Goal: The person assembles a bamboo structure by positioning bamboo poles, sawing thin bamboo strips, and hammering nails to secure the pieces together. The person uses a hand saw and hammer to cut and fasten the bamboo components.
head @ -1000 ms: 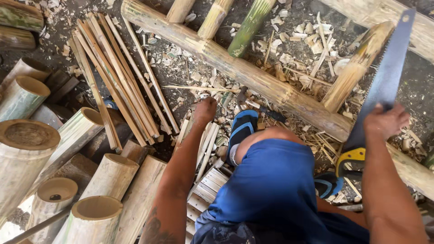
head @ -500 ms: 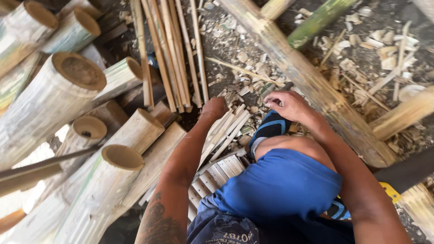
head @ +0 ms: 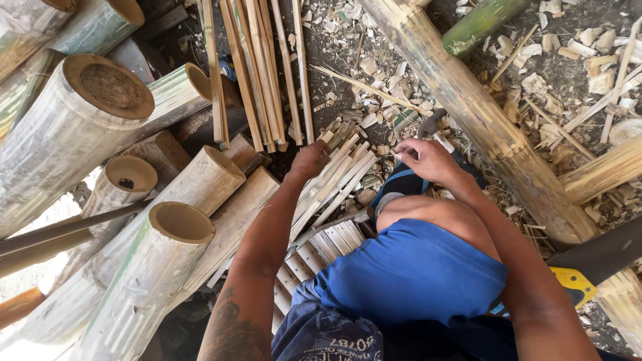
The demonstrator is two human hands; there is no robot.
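My left hand (head: 311, 160) is closed on the upper ends of a bundle of pale split bamboo strips (head: 334, 184) that lies on the ground by my knee. My right hand (head: 424, 159) hovers just right of that bundle with its fingers curled together at a pale sliver. Whether it grips the sliver I cannot tell. A small grey tool head (head: 431, 124) pokes out just above that hand. A hand saw with a yellow and black handle (head: 574, 284) rests at the right, away from both hands.
Thick hollow bamboo sections (head: 100, 107) are stacked on the left. A long bamboo pole (head: 481, 120) crosses diagonally on the right. Long thin slats (head: 257, 73) lie at the top. Chips and shavings (head: 555, 73) litter the dirt.
My right hand has let go of the saw and swung left to the strip bundle. The saw now rests at the right. My left hand has stayed on the strips.
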